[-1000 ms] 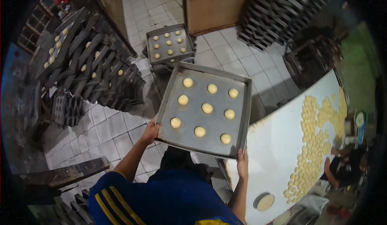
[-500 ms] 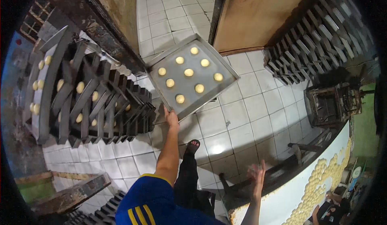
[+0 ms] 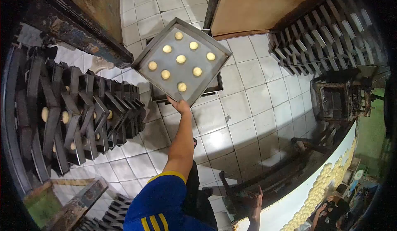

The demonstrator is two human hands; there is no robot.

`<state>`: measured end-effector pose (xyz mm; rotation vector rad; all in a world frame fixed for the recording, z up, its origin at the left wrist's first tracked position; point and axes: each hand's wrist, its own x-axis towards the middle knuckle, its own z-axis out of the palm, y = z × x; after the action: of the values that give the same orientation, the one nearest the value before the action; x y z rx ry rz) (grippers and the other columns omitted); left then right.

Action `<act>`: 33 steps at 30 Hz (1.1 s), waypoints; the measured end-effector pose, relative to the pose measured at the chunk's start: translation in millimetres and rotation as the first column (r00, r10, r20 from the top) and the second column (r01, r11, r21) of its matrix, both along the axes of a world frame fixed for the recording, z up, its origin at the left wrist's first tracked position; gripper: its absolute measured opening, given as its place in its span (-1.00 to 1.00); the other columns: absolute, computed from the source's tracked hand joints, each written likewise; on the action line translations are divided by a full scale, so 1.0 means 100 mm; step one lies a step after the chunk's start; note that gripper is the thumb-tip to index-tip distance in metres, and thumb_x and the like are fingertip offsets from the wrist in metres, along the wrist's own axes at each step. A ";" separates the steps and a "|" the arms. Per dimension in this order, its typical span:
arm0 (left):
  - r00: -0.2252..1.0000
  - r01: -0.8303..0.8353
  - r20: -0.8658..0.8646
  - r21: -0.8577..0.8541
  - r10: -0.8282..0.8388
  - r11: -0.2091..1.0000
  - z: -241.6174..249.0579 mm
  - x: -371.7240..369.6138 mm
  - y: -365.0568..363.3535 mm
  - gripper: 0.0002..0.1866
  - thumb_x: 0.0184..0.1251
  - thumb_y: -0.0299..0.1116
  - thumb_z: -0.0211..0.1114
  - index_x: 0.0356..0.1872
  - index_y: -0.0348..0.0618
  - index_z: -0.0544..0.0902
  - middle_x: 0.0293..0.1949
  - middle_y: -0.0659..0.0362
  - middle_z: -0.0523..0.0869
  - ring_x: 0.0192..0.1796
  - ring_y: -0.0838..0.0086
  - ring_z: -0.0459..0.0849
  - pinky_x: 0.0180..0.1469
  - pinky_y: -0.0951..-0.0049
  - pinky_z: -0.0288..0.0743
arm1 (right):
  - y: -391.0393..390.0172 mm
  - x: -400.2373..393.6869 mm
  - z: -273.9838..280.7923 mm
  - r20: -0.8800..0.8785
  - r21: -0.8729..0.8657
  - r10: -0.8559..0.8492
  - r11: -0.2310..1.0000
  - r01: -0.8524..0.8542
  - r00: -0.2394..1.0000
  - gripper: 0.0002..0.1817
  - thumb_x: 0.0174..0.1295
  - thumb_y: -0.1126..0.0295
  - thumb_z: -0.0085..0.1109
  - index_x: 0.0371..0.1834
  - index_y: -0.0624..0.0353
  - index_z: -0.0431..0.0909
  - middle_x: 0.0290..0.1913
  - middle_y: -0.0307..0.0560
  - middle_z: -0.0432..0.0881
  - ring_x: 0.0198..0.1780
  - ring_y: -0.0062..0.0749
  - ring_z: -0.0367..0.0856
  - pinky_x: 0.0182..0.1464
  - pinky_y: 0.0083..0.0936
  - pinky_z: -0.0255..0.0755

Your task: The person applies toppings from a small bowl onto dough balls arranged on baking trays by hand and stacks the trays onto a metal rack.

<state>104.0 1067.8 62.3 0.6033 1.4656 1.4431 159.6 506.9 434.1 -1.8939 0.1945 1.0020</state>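
My left hand (image 3: 180,106) grips the near corner of a square metal baking tray (image 3: 215,65) at arm's length. Several pale yellow dough balls (image 3: 180,59) sit spaced apart on it. Partly covered by this tray in the view, another dark metal tray (image 3: 156,93) shows low down near the floor. My right hand (image 3: 257,204) is off to the side, by the edge of the white-topped table (image 3: 271,215). Its fingers are stretched out, with nothing in them.
A tall criss-cross stack of trays (image 3: 89,111) with dough balls rises at left. More stacked trays (image 3: 326,36) stand at far right, beyond a wooden panel (image 3: 248,9). Rows of dough balls (image 3: 318,189) cover part of the table, where another person (image 3: 328,214) is. White tiles (image 3: 244,119) form the floor.
The held tray has shifted up and left in view, away from the left stack. The lower tray now shows more beneath it. My right hand has dropped lower in view.
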 end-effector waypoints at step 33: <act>0.977 -0.180 0.170 0.328 0.129 0.928 6.57 -5.76 -0.81 -0.58 0.31 -0.06 0.35 0.10 -0.02 0.64 0.04 0.18 0.74 0.07 0.23 0.76 0.19 0.08 0.66 | 0.29 0.49 0.74 0.069 0.405 0.263 0.874 -0.268 0.962 -0.19 0.67 -0.38 -0.09 0.74 -0.09 0.32 0.22 -0.08 0.66 0.15 -0.25 0.61 0.23 -0.22 0.47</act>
<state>-471.6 986.7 718.8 0.5868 1.1765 1.8484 208.4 536.3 508.0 -1.5586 -0.2775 1.1139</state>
